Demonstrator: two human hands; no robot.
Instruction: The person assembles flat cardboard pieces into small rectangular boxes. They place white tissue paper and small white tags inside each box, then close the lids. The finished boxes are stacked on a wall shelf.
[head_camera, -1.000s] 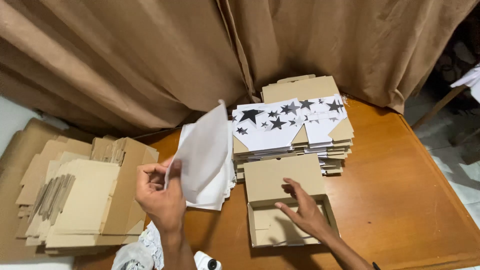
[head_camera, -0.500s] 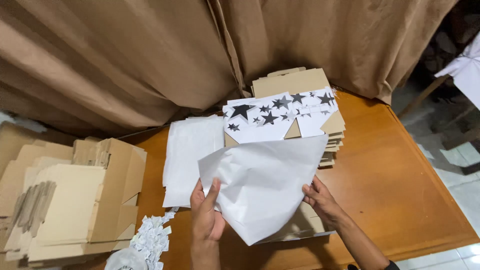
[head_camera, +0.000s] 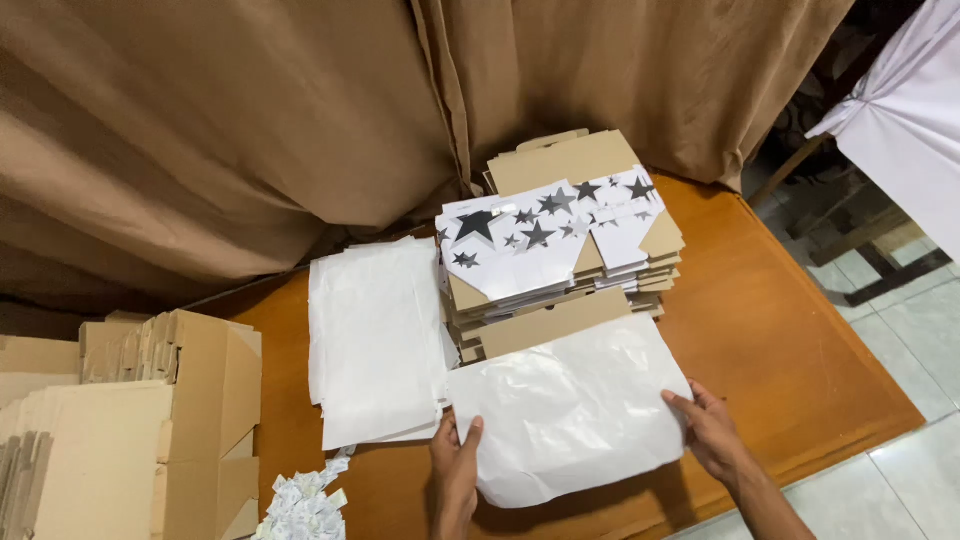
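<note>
Both hands pinch the white paper sheet (head_camera: 570, 415), left hand (head_camera: 455, 470) and right hand (head_camera: 712, 432) at opposite edges; keep it taut and square over the cardboard box (head_camera: 555, 322) on the desk (head_camera: 790, 350).

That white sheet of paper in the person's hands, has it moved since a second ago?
Yes. The white sheet went from upright at the paper stack to lying flat in front of the star-printed cardboard pile, left hand and right hand at its edges.
</note>
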